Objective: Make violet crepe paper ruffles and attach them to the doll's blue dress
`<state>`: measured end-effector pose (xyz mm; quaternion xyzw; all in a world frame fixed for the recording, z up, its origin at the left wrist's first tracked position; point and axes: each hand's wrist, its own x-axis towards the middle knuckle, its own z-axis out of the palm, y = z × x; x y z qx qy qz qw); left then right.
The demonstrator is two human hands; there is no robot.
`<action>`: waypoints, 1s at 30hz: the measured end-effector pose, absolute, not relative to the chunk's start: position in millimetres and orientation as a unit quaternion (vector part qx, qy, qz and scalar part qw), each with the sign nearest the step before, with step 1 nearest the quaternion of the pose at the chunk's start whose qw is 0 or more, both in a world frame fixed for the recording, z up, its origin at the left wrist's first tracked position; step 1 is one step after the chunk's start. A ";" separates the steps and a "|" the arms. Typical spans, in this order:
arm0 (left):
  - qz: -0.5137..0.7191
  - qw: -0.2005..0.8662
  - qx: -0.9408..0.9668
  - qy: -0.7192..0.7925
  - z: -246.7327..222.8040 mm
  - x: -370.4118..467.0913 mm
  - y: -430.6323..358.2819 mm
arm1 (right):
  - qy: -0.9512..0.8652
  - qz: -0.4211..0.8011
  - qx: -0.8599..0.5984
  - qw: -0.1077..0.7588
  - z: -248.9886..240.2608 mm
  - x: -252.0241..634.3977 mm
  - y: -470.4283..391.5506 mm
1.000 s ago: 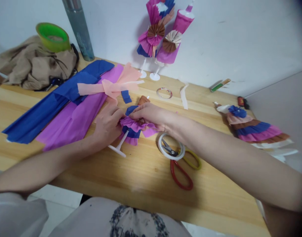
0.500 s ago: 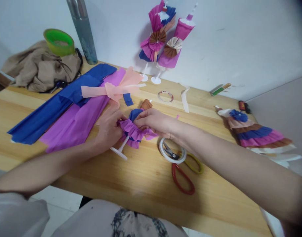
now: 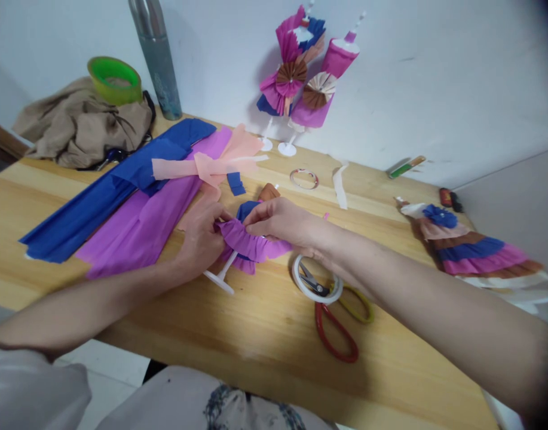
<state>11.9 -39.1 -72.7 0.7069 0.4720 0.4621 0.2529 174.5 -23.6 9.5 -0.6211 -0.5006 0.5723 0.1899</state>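
Observation:
A small dress-form figure lies tilted on the table, its white stand pointing toward me. Its bodice shows brown paper at the top and blue paper below. Around its lower part runs a gathered purple crepe paper strip. My left hand closes on the strip's left end beside the figure. With thumb and fingers pinched, my right hand holds the strip's upper edge against the blue paper. The undersides of both hands' fingers are partly hidden.
Scissors lie through a white tape roll at right. Blue crepe paper and purple crepe paper spread left. Two decorated dress forms stand by the wall. A layered paper dress lies far right; a bottle stands behind.
The purple strip's ruffle is spread flatter and wider across the figure. Both hands keep their hold with small finger shifts. The whole view has shifted slightly.

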 end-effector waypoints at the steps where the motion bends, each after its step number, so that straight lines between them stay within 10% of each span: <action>1: 0.464 0.252 0.708 0.469 -72.9 12.1 -39.2 | -0.499 0.572 -0.623 0.191 9.7 174.0 -23.2; 30: 0.465 0.310 0.673 0.483 -72.9 15.7 -39.5 | -0.471 0.604 -0.621 0.166 8.3 183.3 -33.7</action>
